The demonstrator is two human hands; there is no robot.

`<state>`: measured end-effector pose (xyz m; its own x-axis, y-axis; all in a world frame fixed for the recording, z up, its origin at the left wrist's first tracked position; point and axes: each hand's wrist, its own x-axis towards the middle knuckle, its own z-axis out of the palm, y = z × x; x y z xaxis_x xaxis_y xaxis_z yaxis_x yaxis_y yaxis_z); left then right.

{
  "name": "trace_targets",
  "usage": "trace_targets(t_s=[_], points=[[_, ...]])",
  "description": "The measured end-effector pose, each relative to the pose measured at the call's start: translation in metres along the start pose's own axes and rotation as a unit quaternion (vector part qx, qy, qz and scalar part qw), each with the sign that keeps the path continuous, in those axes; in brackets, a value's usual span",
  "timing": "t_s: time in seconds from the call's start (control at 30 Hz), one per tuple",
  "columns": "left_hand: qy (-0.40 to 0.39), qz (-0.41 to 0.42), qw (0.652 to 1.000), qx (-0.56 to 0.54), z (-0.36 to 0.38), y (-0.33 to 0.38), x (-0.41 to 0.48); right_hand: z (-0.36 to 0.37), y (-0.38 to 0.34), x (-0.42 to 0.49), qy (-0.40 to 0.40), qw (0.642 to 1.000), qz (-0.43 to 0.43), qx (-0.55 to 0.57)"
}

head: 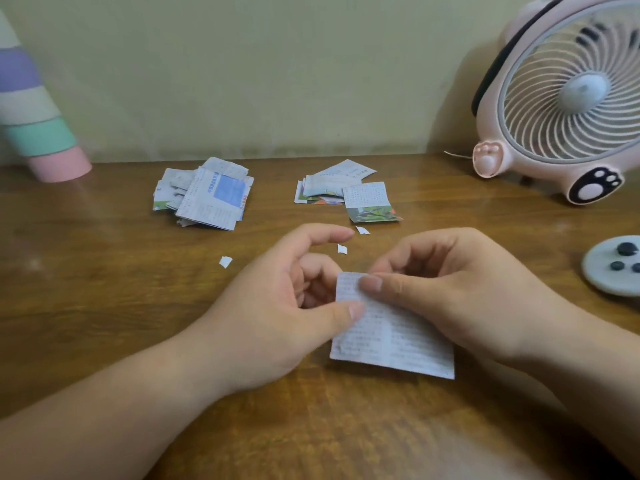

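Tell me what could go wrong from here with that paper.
The left hand and right hand pinch the white printed paper sheet at its top edge; it may tear crookedly.
The pink round desk fan stands close; if running, it could scatter the small white paper scraps and the blue-topped pile of printed paper pieces.

I am watching through one head camera only, looking forward and down, sitting close above the worktop (104, 306), facing the wall (277, 81) behind it.

slip (391, 337): matt printed paper | table (104, 271): glossy wood | fan (568, 98): smooth plastic
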<state>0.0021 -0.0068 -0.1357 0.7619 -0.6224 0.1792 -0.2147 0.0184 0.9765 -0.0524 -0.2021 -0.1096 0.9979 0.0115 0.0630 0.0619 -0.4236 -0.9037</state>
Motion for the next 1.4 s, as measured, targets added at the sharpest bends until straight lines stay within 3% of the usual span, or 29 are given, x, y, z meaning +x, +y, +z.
trace_targets(t_s=[0.17, 0.23, 0.37, 0.53, 0.6, 0.7, 0.8, 0.97, 1.4], points=[[0.069, 0.011, 0.996, -0.049, 0.002, 0.006, 0.002, 0.003, -0.003, -0.003, 0.006, 1.000, 0.019, 0.019], [0.117, 0.011, 0.989, -0.091, 0.004, 0.008, 0.003, 0.001, 0.000, -0.002, 0.027, 0.994, 0.053, 0.088], [0.211, 0.007, 0.960, -0.185, 0.007, 0.010, 0.004, 0.003, -0.006, 0.001, 0.044, 0.931, 0.118, 0.344], [0.221, 0.005, 0.955, -0.196, 0.017, 0.012, 0.001, 0.020, -0.008, -0.004, -0.031, 0.893, 0.118, 0.434], [0.214, 0.005, 0.957, -0.194, 0.019, 0.011, -0.001, 0.025, -0.007, -0.006, -0.008, 0.895, 0.096, 0.436], [0.190, -0.002, 0.962, -0.196, 0.018, 0.011, -0.002, 0.025, -0.009, -0.009, 0.057, 0.929, 0.056, 0.361], [0.148, 0.001, 0.973, -0.177, 0.016, 0.010, -0.004, 0.021, -0.011, -0.010, 0.066, 0.949, 0.062, 0.302], [0.093, 0.021, 0.980, -0.172, 0.011, 0.005, -0.006, 0.011, -0.012, -0.004, 0.057, 0.948, 0.124, 0.288], [0.056, 0.054, 0.993, -0.086, 0.012, 0.001, -0.009, 0.006, -0.006, -0.004, 0.053, 0.963, 0.093, 0.249]])
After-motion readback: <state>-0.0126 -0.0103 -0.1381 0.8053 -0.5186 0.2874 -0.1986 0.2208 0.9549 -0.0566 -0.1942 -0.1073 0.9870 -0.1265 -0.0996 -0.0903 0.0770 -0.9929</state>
